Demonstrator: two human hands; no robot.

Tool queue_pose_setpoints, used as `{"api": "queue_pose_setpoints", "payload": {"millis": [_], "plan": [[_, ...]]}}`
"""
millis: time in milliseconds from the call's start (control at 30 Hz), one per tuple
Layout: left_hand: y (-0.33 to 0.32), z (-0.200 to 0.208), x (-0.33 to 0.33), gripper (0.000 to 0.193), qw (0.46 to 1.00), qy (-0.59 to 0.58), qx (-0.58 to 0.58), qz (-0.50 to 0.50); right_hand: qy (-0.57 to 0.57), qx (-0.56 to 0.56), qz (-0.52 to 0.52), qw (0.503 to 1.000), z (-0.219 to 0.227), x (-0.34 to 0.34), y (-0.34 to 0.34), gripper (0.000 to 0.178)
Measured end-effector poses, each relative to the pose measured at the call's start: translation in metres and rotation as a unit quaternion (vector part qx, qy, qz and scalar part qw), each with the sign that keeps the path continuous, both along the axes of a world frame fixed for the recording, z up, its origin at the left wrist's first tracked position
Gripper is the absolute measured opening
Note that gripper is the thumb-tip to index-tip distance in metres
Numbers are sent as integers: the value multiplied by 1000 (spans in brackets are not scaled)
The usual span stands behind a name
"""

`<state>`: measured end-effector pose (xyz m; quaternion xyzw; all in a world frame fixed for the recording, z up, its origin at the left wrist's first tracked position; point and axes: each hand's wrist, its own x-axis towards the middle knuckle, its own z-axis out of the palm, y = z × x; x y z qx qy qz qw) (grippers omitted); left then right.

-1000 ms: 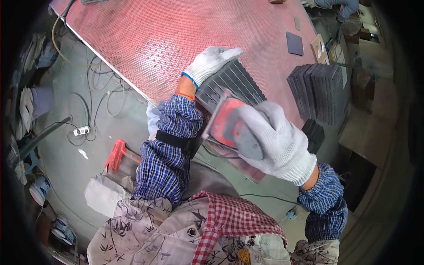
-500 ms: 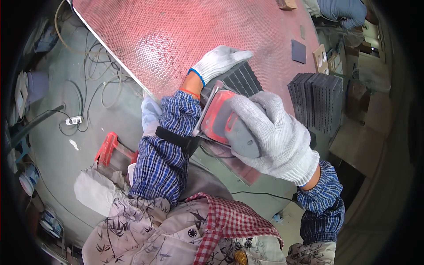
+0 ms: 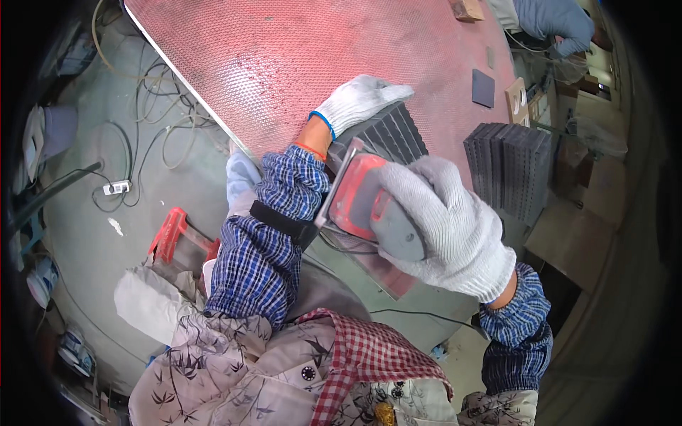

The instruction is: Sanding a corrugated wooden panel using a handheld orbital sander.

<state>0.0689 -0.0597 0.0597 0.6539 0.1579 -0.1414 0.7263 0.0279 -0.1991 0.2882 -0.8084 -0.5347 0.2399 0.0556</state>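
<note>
My right hand (image 3: 455,231), in a white knit glove, is wrapped round a red and grey electric sheet sander (image 3: 361,195). The sander is tilted, its flat pad turned toward my left forearm and the near end of a block of dark grey slats (image 3: 387,135). Whether the pad touches the slats is hidden behind the sander's body. Along the far left side of that block lies my gloved left hand (image 3: 362,101), closed on it and steadying it, with the fingertips partly out of sight. The block rests on a red table covered in honeycomb-textured matting (image 3: 284,42).
To the right on the table stands a larger stack of dark grey slats (image 3: 508,170). Beyond it lie a thin dark plate (image 3: 483,88) and a wooden piece with holes (image 3: 517,99). Cables and a power strip (image 3: 117,187) lie on the floor left, near a red stool (image 3: 167,234). Another person's sleeve (image 3: 554,25) shows far right.
The view has shifted slightly. The sander and my right hand sit a little further right and lower; my left hand stays on the block of slats.
</note>
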Motion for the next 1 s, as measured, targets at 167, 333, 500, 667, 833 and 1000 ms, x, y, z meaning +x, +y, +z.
{"api": "queue_pose_setpoints", "payload": {"millis": [167, 333, 500, 667, 833, 1000], "plan": [[5, -2, 0, 63, 1000, 5, 5, 7, -31, 17, 2, 999, -8, 1, 6, 75], [1, 9, 0, 67, 1000, 17, -2, -3, -58, 47, -47, 996, -18, 6, -24, 82], [0, -3, 0, 69, 1000, -1, -1, 26, -74, 6, -122, 990, -14, -2, -82, 94], [-2, 0, -1, 67, 1000, 9, 7, 16, -82, -29, -175, 981, -14, -19, -129, 95], [-5, -5, -1, 60, 998, -15, -56, 21, -81, -19, -170, 982, -9, -13, -96, 93], [0, 15, -5, 56, 997, 19, -72, 16, -54, 16, -77, 995, -12, 12, -42, 96]]}}
